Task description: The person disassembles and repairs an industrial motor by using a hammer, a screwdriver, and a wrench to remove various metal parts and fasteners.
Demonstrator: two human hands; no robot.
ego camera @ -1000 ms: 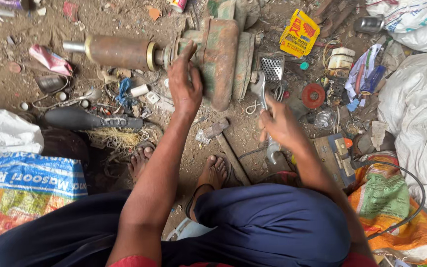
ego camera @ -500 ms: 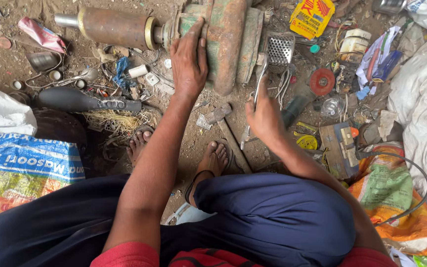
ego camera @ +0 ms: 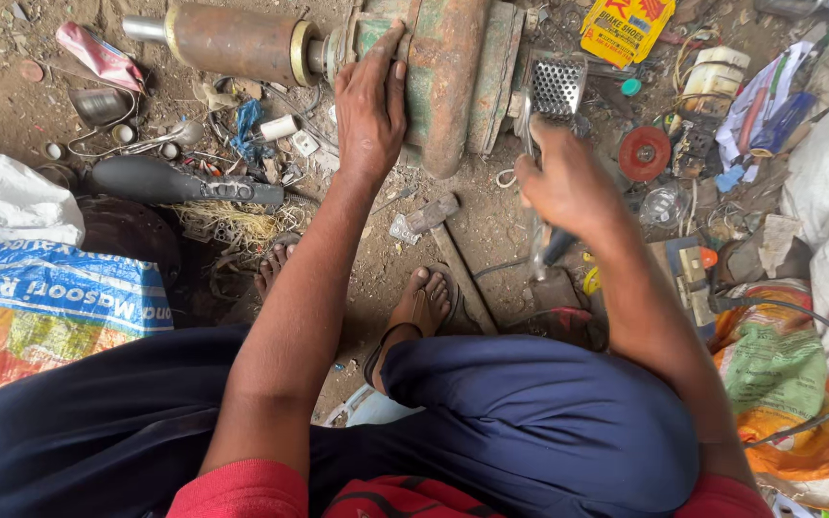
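The person sat cross-legged on the dirt floor (ego camera: 491,230), one bare foot (ego camera: 422,305) tucked in just short of the rusty green motor (ego camera: 443,77), so the work sat right within arm's reach.

Right hand (ego camera: 563,182), near side of the motor and toward its right end, was curled shut around a metal tool (ego camera: 536,206), looked like a wrench or pliers, hard to tell which. The tool's tip pointed up at the motor's end flange, beside a small perforated metal plate (ego camera: 558,84). I'd guess that grip was for levering at the housing.

Left hand (ego camera: 371,105) lay flat on top of the motor, fingers pressed together over the casing, probably to stop it rolling, since it was lying on its side with the brown shaft cylinder (ego camera: 232,40) sticking out left.

Not much elbow room. Scrap crowded the motor's right side, a red disc (ego camera: 643,153) and wiring bits, and a black handle-shaped part (ego camera: 179,182) lay to its left. Only the patch of dirt between foot and motor was open.
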